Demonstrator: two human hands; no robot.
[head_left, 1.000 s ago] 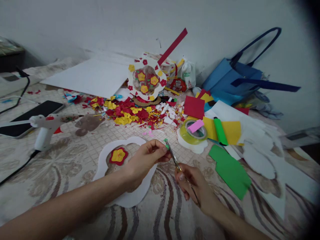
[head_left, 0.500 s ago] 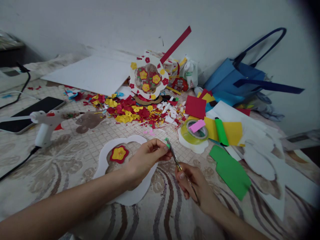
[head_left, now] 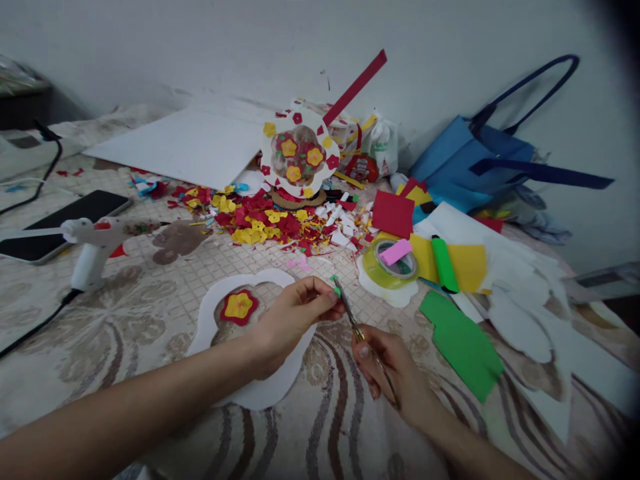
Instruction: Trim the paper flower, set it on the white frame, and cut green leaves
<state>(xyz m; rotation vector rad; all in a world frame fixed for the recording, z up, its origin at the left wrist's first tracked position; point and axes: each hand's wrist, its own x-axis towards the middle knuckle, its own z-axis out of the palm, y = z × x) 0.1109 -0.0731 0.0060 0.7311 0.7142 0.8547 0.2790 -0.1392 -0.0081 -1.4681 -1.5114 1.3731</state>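
Holding a small green piece at the scissors
The left hand is pinching it — thumb against finger — its bright edge jutting just beyond the grip, partly crossed by the scissors, which the right hand is gripping.

Looks like a room in a home, with crafts spread out. Suggested by patterned cloth across the foreground, a plain pale wall along the top, a phone and glue gun at left, cut coloured scraps at centre, and a blue bag at upper right.
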